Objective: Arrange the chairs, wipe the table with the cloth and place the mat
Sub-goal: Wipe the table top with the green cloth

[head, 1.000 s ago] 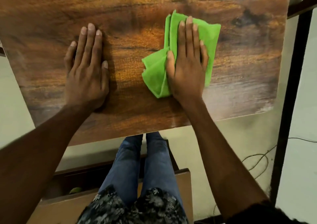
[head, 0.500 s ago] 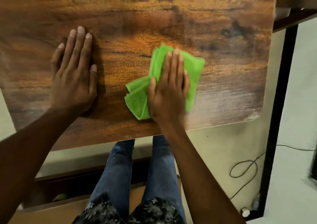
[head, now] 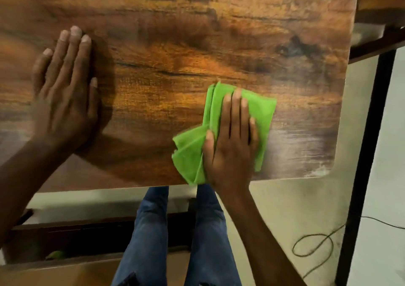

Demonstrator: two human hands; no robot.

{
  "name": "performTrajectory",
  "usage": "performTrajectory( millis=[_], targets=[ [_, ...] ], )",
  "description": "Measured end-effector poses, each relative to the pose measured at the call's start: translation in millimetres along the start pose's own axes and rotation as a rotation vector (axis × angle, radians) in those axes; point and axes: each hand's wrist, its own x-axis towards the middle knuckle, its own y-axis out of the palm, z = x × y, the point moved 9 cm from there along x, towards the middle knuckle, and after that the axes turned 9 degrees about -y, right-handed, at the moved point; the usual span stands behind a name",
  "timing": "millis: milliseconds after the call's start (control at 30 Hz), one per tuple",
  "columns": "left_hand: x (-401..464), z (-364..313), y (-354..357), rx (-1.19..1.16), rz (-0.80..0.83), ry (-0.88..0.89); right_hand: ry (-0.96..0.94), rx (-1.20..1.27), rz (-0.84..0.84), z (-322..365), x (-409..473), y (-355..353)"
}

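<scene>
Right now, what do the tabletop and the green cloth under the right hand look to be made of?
Tabletop: looks like wood-grain laminate or veneered board, semi-matte; the grain has a printed look and the near right corner shows pale wear. Solid wood cannot be ruled out.
Green cloth: soft woven or microfibre-like fabric, matte; it folds and bunches in layers beneath the right hand.

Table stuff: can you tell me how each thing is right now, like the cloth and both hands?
Cloth: folded, flat on the table, one corner at the near edge.
Right hand: flat, pressing on the cloth.
Left hand: flat on bare wood, fingers straight.
Table: no mat on the part in view.
Cable: looped loose on the floor.
</scene>
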Motion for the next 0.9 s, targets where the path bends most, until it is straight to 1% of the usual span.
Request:
performTrajectory(
  millis=[33,67,100,133,167,200,233,300,367,433,500,600,667,733,800,900],
  targets=[
    [-7.3,-10.1,3.3,-0.034,0.012,-0.115,-0.018,-0.004,0.019,0.3,-18.1,3.0],
    [-17.4,-31.8,3.0,-0.099,-0.008,-0.171,-0.032,0.0,0.026,0.9,-28.7,5.1],
    [-29.0,-65.3,0.8,-0.172,-0.053,-0.143,-0.039,0.01,0.024,0.7,-31.5,7.1],
    [-40.5,-103.5,-0.5,-0.221,-0.088,-0.08,-0.041,0.016,0.018,-0.3,-26.7,6.9],
    [-49.3,-138.7,1.0,-0.244,-0.09,-0.021,-0.045,0.017,0.011,-2.1,-15.4,5.4],
    [-53.4,-162.8,4.4,-0.258,-0.074,-0.004,-0.055,0.021,0.001,-3.8,1.0,3.1],
    [-52.6,-173.6,8.8,-0.261,-0.062,-0.023,-0.072,0.031,-0.016,-5.3,22.0,0.5],
    [-48.0,-174.8,16.6,-0.254,-0.064,-0.068,-0.119,0.059,-0.063,-10.3,67.5,-5.3],
    [-48.7,-170.4,17.0,-0.285,-0.096,-0.053,-0.162,0.078,-0.112,-17.6,104.6,-11.2],
    [-49.7,-168.3,15.1,-0.324,-0.12,-0.033,-0.188,0.083,-0.14,-21.5,119.1,-14.5],
    [-50.9,-170.3,14.2,-0.307,-0.132,-0.032,-0.165,0.081,-0.129,-24.9,102.5,-12.5],
    [-51.8,-170.2,15.7,-0.256,-0.122,-0.041,-0.099,0.065,-0.053,-24.9,34.3,-4.7],
    [-52.7,-170.9,14.9,-0.239,-0.111,-0.044,-0.109,0.052,0.01,-30.5,-14.4,-0.4],
    [-52.5,-172.6,14.9,-0.224,-0.104,-0.051,-0.129,0.038,0.049,-43.8,-44.4,3.2],
    [-51.0,-174.3,15.2,-0.205,-0.099,-0.057,-0.157,0.037,0.055,-56.0,-49.7,4.3],
    [-49.0,-175.8,14.6,-0.17,-0.087,-0.067,-0.146,0.04,0.025,-79.4,-23.4,1.2]
  ],
)
